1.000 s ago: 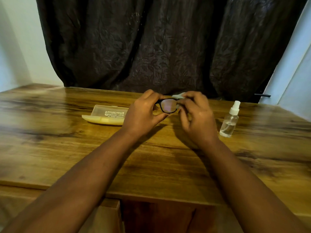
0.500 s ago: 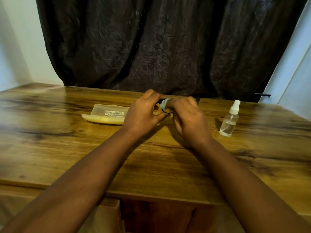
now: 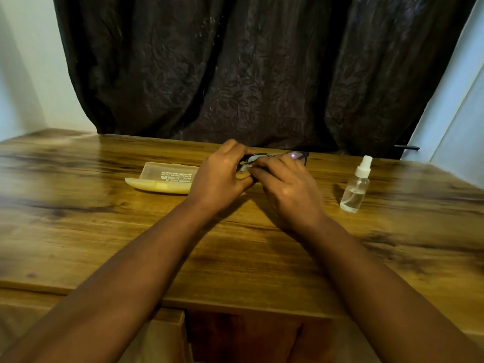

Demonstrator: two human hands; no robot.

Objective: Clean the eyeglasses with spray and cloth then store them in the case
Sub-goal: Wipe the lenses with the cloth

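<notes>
Black-framed eyeglasses [image 3: 298,156] are held above the wooden table [image 3: 78,218] between both hands. My left hand [image 3: 220,176] grips the left side of the frame. My right hand [image 3: 285,187] pinches a small pale cloth [image 3: 245,167] against the left lens; most of the cloth is hidden by my fingers. The right lens shows past my right fingers. An open pale yellow case [image 3: 163,178] lies on the table just left of my left hand. A clear spray bottle [image 3: 355,192] with a white nozzle stands upright to the right of my right hand.
A dark patterned curtain [image 3: 248,69] hangs behind the table's far edge. Pale walls stand at both sides. The table's near edge runs below my forearms, with a wooden compartment underneath.
My right hand with the cloth has slid left across the glasses, from the right lens to the left lens. The right lens is now uncovered. My left hand has stayed put.
</notes>
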